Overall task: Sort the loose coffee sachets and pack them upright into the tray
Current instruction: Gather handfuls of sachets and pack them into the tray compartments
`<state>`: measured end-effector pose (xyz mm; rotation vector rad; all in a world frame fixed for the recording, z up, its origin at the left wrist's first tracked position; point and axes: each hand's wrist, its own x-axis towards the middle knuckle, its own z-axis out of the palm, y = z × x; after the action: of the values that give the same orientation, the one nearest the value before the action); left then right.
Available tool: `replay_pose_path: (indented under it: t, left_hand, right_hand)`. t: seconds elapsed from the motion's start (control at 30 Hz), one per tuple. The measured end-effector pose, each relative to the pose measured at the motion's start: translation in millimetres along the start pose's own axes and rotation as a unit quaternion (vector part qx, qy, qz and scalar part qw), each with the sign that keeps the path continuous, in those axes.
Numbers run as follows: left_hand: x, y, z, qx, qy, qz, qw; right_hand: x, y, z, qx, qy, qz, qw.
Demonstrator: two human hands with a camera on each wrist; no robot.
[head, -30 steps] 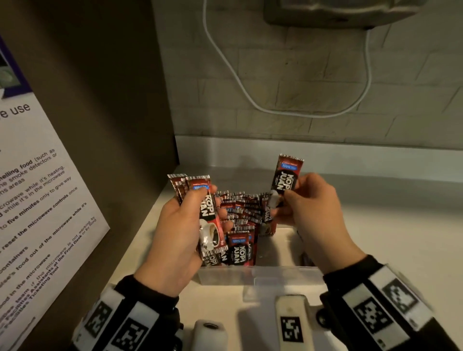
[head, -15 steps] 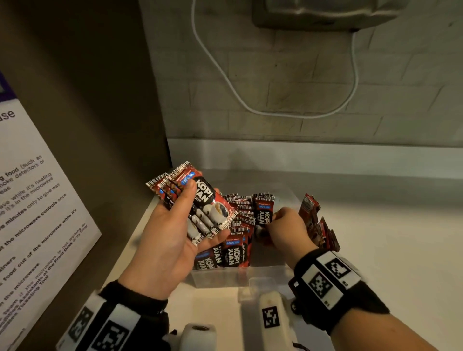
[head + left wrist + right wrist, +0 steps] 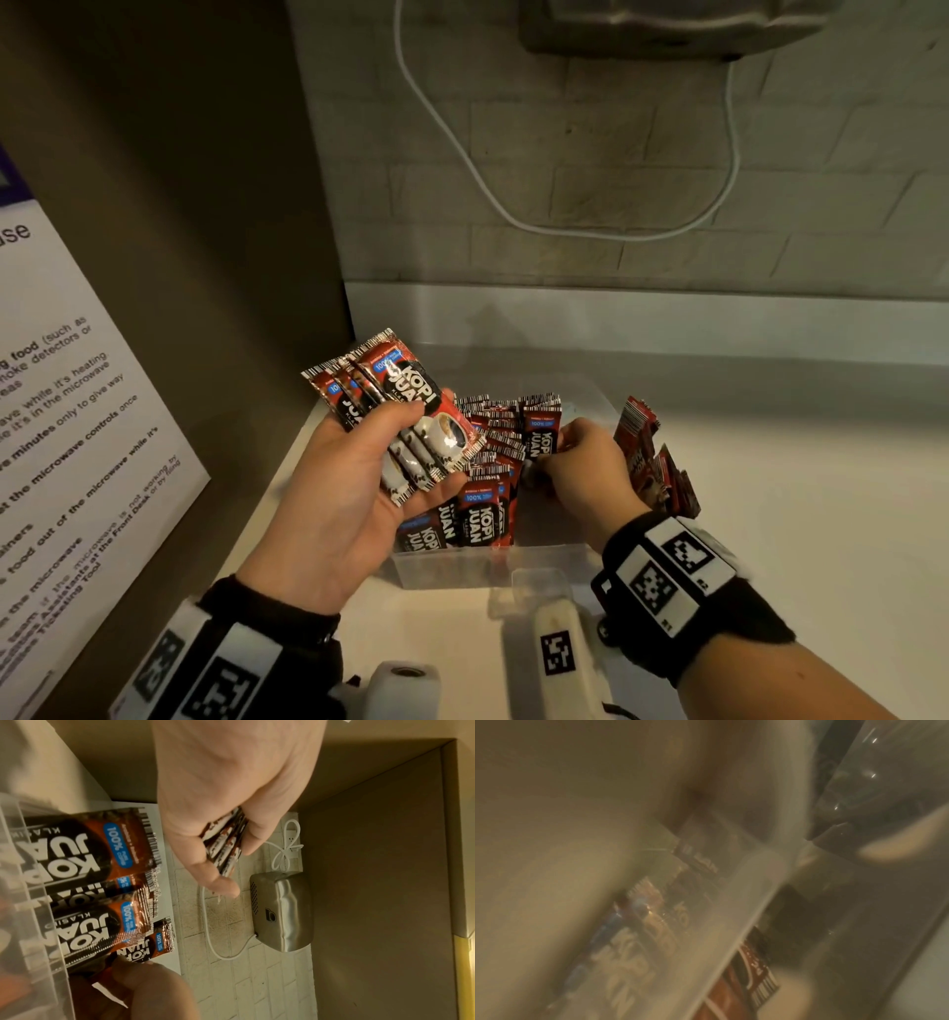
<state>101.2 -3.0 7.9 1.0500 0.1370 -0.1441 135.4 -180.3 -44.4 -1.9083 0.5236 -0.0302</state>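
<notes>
My left hand (image 3: 423, 452) grips a fanned bundle of red-and-black coffee sachets (image 3: 390, 406), tilted to the left above the tray's left side; the left wrist view shows the bundle's edges (image 3: 226, 845) between thumb and fingers. The clear plastic tray (image 3: 488, 568) holds several sachets (image 3: 477, 519) standing upright along its left half. My right hand (image 3: 553, 455) is down inside the tray and pinches one upright sachet (image 3: 540, 437) at the right end of the row. A loose pile of sachets (image 3: 652, 462) lies on the counter right of the tray. The right wrist view is blurred; sachets (image 3: 628, 943) show through the tray wall.
The tray sits in a counter corner, with a brown side panel (image 3: 205, 231) on the left and a brick wall (image 3: 616, 180) behind. A metal wall-mounted box (image 3: 280, 912) with a white cable (image 3: 462, 164) hangs above. A printed notice (image 3: 61, 437) is on the left.
My right hand has lowered its sachet from above the tray down into the row. My left hand has tilted its bundle to the left. The loose pile came into view.
</notes>
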Motion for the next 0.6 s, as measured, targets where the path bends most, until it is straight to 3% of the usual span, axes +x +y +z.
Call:
replay_pose_path:
  t: [0.4,0.6]
  left_hand:
    - [-0.6,-0.9,-1.1,0.021,-0.005,0.006,1.0]
    - [-1.1,1.5,0.0,0.02,-0.024,0.006,0.999]
  right_hand:
    - [-2.3,3.3,-4.4,0.045,-0.019,-0.01,0.999]
    - [-2.1,-2.1,-6.5,0.05,-0.01,-0.057,0.997]
